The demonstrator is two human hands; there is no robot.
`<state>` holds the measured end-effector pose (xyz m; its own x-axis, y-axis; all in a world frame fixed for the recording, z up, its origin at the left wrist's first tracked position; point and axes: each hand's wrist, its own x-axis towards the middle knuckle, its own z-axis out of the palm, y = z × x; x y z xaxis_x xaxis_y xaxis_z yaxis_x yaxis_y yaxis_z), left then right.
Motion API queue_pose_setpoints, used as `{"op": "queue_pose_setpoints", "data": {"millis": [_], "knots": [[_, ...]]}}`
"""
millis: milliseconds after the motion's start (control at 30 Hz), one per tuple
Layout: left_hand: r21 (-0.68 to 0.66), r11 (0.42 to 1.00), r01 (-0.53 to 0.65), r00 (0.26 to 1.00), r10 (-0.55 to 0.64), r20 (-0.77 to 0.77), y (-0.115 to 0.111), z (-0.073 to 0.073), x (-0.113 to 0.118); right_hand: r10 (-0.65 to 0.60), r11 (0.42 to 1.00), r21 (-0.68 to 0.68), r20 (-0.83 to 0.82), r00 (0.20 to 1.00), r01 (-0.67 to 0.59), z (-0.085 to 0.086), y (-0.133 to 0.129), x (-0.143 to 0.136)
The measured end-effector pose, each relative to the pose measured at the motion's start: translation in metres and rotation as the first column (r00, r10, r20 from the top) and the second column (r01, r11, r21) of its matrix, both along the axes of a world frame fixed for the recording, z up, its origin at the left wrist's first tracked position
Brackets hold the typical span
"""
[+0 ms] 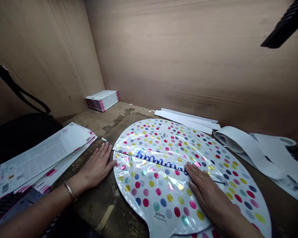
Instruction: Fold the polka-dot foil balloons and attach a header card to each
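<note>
A flat, uninflated foil balloon with many coloured dots lies on the worktop, its narrow neck toward me. A dark line crosses it, and shiny blue lettering is cut off along that line. More dotted foil shows beneath and to the right. My right hand rests flat on the balloon, fingertips by the end of the lettering. My left hand lies on the worktop with fingers stretched out, the thumb at the balloon's left edge. Neither hand grips anything.
White printed cards lie in a loose pile at left. A neat stack of white and pink packs stands in the back corner. White strips and curled white paper lie behind and right. Wooden panels enclose the worktop.
</note>
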<state>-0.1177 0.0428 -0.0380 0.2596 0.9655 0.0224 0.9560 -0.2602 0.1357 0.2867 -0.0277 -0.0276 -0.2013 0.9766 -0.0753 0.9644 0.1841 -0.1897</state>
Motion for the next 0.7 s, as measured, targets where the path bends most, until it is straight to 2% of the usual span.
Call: {"op": "queue_pose_setpoints", "data": {"millis": [67,100,133,167,200,267,333,433,567,633,700], "knots": [[0.131,0.989,-0.075,0.997,0.075,-0.002,-0.005,0.006,-0.002,-0.018,1.0,-0.02,0.019,1.0,0.018,0.001,-0.001,-0.003],[0.209,0.977,-0.05,0.999,0.049,0.01,-0.007,0.013,0.008,-0.023,0.999,-0.027,0.027,0.999,0.024,0.003,-0.002,-0.006],[0.286,0.958,0.014,0.999,-0.023,0.028,-0.007,0.02,0.023,-0.026,0.999,-0.034,0.034,0.999,0.027,0.005,-0.003,-0.009],[0.328,0.936,0.128,0.988,-0.149,0.039,-0.007,0.028,0.042,-0.026,0.999,-0.042,0.037,0.999,0.028,0.009,-0.004,-0.013],[0.322,0.905,0.277,0.95,-0.308,0.048,-0.005,0.035,0.063,-0.028,0.998,-0.046,0.038,0.999,0.03,0.013,-0.006,-0.017],[0.254,0.816,0.519,0.824,-0.557,0.105,0.0,0.045,0.105,-0.031,0.998,-0.054,0.036,0.999,0.033,0.022,-0.007,-0.023],[0.17,0.754,0.635,0.732,-0.657,0.179,0.007,0.047,0.137,-0.047,0.998,-0.047,0.037,0.998,0.049,0.031,-0.006,-0.023],[0.075,0.765,0.64,0.734,-0.637,0.235,0.016,0.041,0.16,-0.076,0.997,0.002,0.062,0.995,0.076,0.042,0.003,-0.011],[0.066,0.791,0.608,0.766,-0.607,0.211,0.023,0.039,0.158,-0.075,0.997,0.045,0.114,0.991,0.07,0.048,0.014,0.01],[0.07,0.793,0.605,0.772,-0.606,0.191,0.025,0.042,0.156,-0.115,0.991,0.086,0.147,0.982,0.103,0.05,0.009,0.008],[0.082,0.788,0.61,0.771,-0.614,0.167,0.027,0.045,0.156,-0.167,0.984,0.09,0.165,0.972,0.154,0.051,-0.004,-0.007]]}}
